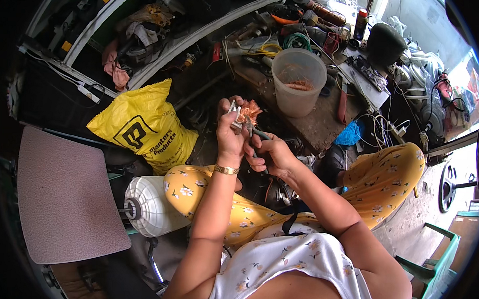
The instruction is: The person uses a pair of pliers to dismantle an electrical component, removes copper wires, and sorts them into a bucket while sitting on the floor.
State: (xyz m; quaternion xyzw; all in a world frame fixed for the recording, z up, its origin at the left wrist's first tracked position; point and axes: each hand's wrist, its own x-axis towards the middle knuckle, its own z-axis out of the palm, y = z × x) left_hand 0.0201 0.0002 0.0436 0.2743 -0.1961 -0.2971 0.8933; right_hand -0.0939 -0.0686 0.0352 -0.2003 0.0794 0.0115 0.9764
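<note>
My left hand (229, 135) is raised before me, gripping a small silvery metal core (235, 114). A frayed tuft of copper wire (250, 110) sticks out of the core's far side. Wrapped around the grey-green handles of cutting pliers (260, 134) is my right hand (277, 154). The pliers' jaws meet the copper strands; whether they are fully closed is too small to tell. Just beyond my hands, a translucent plastic bucket (294, 102) stands on a worn wooden board (317, 130). Loose copper wire (300, 85) lies inside it.
A yellow printed sack (145, 122) stands left of my hands. A red-handled knife (342, 103) lies right of the bucket. Tools and coiled wires, including a green coil (297, 41), crowd the bench behind. A white ribbed plastic container (154, 206) is beside my left knee.
</note>
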